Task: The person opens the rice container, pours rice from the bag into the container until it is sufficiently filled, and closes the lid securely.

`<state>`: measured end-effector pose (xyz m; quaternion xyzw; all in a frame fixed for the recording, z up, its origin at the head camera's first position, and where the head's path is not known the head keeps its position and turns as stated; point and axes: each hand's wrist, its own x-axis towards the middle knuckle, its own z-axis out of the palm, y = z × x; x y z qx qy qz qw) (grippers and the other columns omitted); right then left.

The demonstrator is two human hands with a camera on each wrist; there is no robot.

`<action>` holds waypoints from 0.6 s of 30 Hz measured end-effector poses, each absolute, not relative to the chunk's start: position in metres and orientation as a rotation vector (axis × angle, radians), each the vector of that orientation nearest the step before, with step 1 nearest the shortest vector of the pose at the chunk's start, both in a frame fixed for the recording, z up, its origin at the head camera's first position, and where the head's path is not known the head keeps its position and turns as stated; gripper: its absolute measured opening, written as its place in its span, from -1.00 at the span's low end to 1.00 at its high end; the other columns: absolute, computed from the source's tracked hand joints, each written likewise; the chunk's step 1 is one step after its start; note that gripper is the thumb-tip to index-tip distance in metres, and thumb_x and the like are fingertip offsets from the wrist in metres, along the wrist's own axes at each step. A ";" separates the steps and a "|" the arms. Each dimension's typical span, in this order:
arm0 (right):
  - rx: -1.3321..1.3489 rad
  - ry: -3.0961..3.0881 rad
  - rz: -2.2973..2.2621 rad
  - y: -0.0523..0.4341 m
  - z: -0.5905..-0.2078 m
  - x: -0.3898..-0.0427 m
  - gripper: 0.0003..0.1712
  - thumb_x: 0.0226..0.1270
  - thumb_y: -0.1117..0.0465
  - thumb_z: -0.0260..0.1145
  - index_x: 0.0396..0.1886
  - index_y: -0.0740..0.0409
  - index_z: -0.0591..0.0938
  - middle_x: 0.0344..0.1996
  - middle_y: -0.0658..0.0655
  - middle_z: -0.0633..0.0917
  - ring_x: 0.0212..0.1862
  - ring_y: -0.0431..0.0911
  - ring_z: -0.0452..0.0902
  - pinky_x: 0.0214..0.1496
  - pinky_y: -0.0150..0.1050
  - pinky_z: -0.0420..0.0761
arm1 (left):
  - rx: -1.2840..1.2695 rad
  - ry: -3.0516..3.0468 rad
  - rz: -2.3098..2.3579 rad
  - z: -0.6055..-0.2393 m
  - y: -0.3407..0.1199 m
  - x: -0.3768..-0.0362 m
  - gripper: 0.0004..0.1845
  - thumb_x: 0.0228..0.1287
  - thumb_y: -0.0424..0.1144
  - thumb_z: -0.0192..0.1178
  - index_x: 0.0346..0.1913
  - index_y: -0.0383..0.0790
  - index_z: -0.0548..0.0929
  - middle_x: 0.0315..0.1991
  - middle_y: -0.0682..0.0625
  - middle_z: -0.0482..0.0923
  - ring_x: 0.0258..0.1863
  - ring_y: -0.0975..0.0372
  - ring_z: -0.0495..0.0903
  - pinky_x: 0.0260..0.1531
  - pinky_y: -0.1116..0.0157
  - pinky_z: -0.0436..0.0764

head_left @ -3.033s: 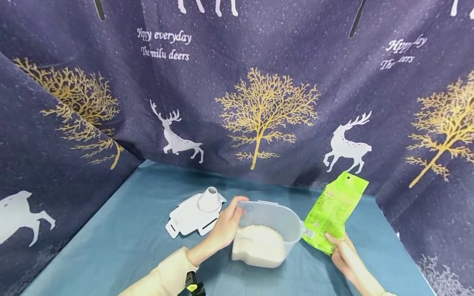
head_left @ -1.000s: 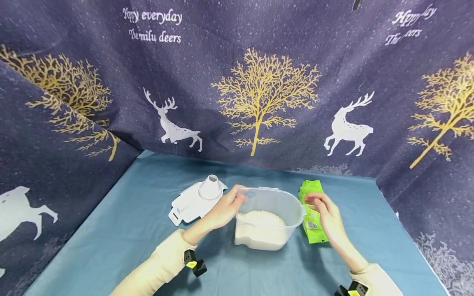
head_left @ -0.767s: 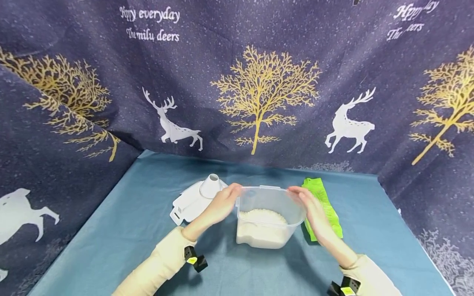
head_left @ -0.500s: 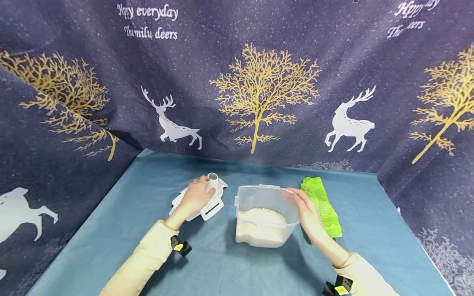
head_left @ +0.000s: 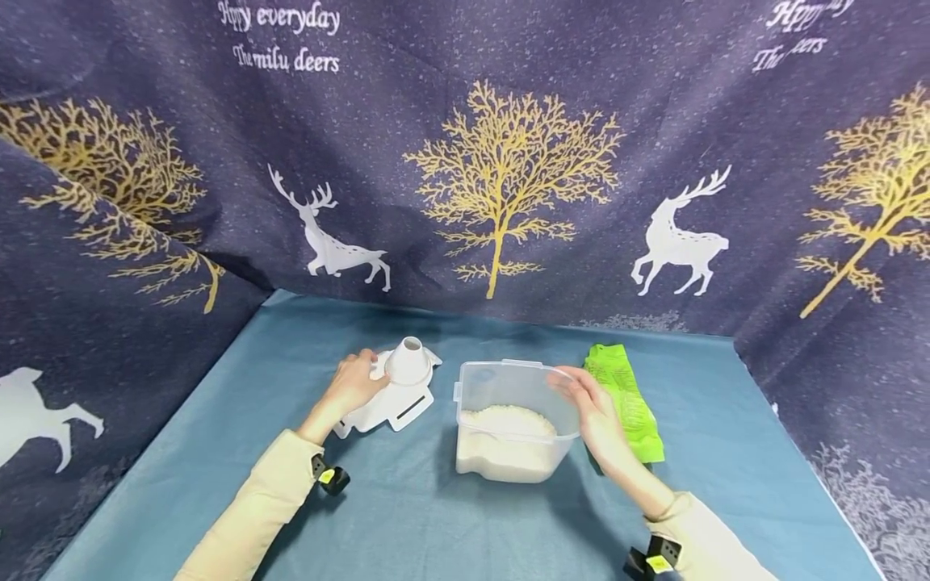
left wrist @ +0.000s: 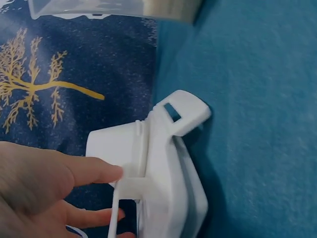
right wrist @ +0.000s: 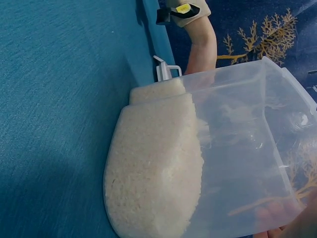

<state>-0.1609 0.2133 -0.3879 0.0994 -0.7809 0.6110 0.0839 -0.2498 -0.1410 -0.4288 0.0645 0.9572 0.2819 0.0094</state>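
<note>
A clear plastic container (head_left: 519,393) stands on the table, with white rice (head_left: 508,428) filling its lower part. My right hand (head_left: 599,415) holds the container by the right side of its rim, fingertips showing through the plastic. Left of it lies a white lid (head_left: 385,410) with a cone-shaped spout (head_left: 409,363). My left hand (head_left: 354,383) pinches the lid at its left side, close to the spout. In the left wrist view, thumb and fingers lie about a thin white part of the lid (left wrist: 171,183); the palm hides some of it.
A bright green bag (head_left: 630,407) lies right of the container, partly behind my right hand. Blue cloth (head_left: 436,516) covers the table. A dark curtain (head_left: 552,266) printed with deer and trees rises at the table's back edge.
My right hand has laid down the green bag and taken the container's rim. My left hand has let go of the container and moved left to the lid.
</note>
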 end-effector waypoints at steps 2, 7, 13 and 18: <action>0.291 -2.320 1.834 0.212 -0.388 -0.161 -0.61 0.57 0.33 -0.18 0.15 0.51 0.43 0.05 0.56 0.56 0.03 -0.33 0.61 0.16 -0.49 0.50 | 0.229 3.001 0.802 -0.430 -0.142 -0.249 -0.68 0.16 -0.21 0.25 -0.18 -0.45 0.55 -0.29 -0.30 0.58 -0.14 -0.18 0.47 -0.07 -0.04 0.42; 0.268 -2.312 1.846 0.211 -0.387 -0.160 -0.61 0.56 0.33 -0.18 0.14 0.50 0.43 0.05 0.55 0.56 0.02 -0.32 0.61 0.16 -0.48 0.50 | 0.224 2.954 0.708 -0.430 -0.144 -0.246 -0.78 0.22 -0.21 0.20 -0.43 -0.31 0.52 -0.56 -0.10 0.43 -0.43 0.05 0.44 -0.45 0.19 0.38; 0.274 -2.300 1.830 0.209 -0.386 -0.160 -0.61 0.57 0.33 -0.18 0.12 0.51 0.45 0.02 0.52 0.59 0.00 -0.31 0.63 0.14 -0.46 0.52 | 0.310 2.912 0.806 -0.431 -0.145 -0.245 -0.82 0.26 -0.28 0.17 -0.37 -0.38 0.52 -0.55 -0.11 0.41 -0.50 0.10 0.40 -0.51 0.26 0.34; 0.270 -2.295 1.828 0.210 -0.388 -0.161 -0.61 0.56 0.33 -0.18 0.11 0.52 0.45 0.00 0.47 0.62 0.00 -0.29 0.64 0.15 -0.45 0.53 | 0.353 2.887 0.851 -0.427 -0.148 -0.243 -0.82 0.29 -0.29 0.15 -0.29 -0.41 0.54 -0.47 -0.17 0.49 -0.46 0.09 0.41 -0.45 0.24 0.37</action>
